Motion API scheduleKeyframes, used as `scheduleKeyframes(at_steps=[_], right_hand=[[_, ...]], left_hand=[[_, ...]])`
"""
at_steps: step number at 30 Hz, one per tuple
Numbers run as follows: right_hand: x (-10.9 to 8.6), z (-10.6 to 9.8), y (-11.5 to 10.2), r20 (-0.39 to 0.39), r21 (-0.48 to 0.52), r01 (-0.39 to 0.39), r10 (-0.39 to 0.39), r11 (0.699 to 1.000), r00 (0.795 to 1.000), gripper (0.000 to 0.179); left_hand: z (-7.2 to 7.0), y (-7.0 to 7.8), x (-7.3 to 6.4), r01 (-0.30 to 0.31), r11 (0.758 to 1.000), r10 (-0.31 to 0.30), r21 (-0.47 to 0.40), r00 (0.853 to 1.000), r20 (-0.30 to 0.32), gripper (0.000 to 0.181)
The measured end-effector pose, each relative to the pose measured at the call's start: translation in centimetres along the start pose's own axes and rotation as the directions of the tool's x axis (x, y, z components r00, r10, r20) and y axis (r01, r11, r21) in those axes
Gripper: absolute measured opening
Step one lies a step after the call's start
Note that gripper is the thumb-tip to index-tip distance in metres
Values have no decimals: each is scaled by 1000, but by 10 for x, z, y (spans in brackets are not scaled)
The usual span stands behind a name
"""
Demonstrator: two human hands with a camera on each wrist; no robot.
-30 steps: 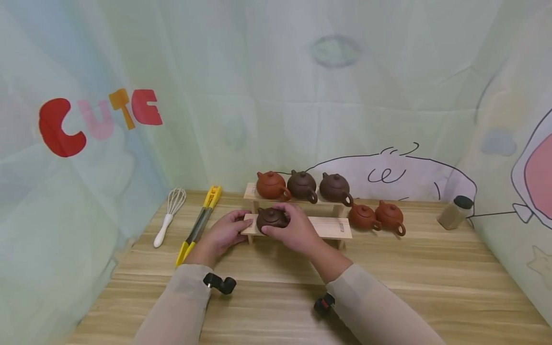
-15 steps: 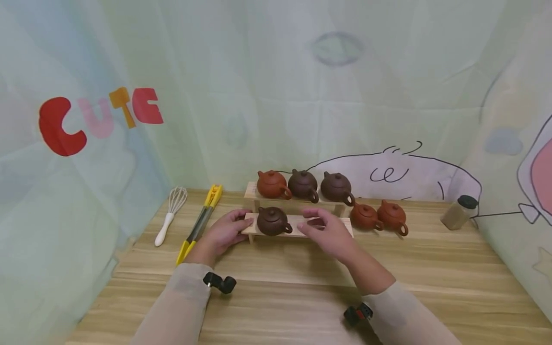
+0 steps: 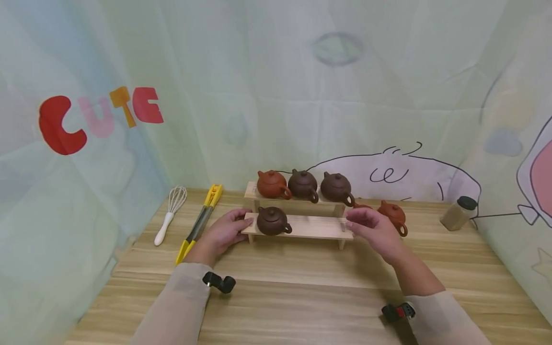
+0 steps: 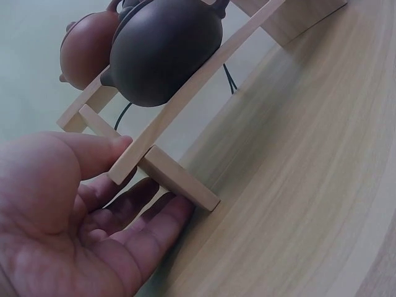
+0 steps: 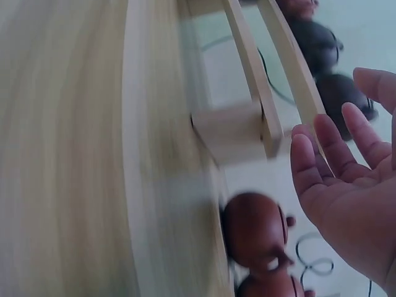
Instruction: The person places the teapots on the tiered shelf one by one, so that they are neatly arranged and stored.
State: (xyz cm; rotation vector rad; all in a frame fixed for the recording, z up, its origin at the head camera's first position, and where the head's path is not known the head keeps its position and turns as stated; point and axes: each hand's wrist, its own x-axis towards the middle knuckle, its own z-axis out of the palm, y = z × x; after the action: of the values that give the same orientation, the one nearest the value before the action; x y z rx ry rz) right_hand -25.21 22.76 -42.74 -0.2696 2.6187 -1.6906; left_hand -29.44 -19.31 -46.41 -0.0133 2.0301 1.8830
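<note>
A dark brown teapot stands near the left end of the low front wooden stand, its handle to the right. My left hand grips that end of the stand. In the left wrist view the thumb lies on the plank's end, and the other fingers curl below it beside the stand's leg. My right hand holds nothing. Its fingers spread loosely by the stand's right end, in front of a reddish teapot and mostly hiding another one.
On the rear wooden stand sit one reddish teapot and two dark ones. A whisk and yellow-and-grey tongs lie at left. A black-lidded jar stands far right, near the curtain.
My right hand has let go of the dark teapot and moved right, to the front stand's right end. The teapot stays on the stand, and my left hand has kept its place.
</note>
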Motion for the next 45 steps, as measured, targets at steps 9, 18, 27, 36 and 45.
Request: scheduleKeyframes(at_steps=[9,18,27,36,45], right_hand=[[-4,-41,15,-213,-16,-94,89,995,973,53],[-6,-75,35,-341,-33,-212,189,977,921,69],[9,-93,57,-241,-116,-274,241,955,940,89],[27,-90,66,-188,-155,-341,311,927,932,100],[35,-87,65,-183,-127,-353,328,927,927,91]], left_hand=[[1,1,-2,6,1000,-6,7,1000,-7,55],[1,0,-1,14,1000,-14,10,1000,-16,54],[1,1,-1,21,1000,-21,12,1000,-19,54],[1,2,-1,21,1000,-21,15,1000,-17,53],[2,1,0,16,1000,-15,19,1000,-22,54]])
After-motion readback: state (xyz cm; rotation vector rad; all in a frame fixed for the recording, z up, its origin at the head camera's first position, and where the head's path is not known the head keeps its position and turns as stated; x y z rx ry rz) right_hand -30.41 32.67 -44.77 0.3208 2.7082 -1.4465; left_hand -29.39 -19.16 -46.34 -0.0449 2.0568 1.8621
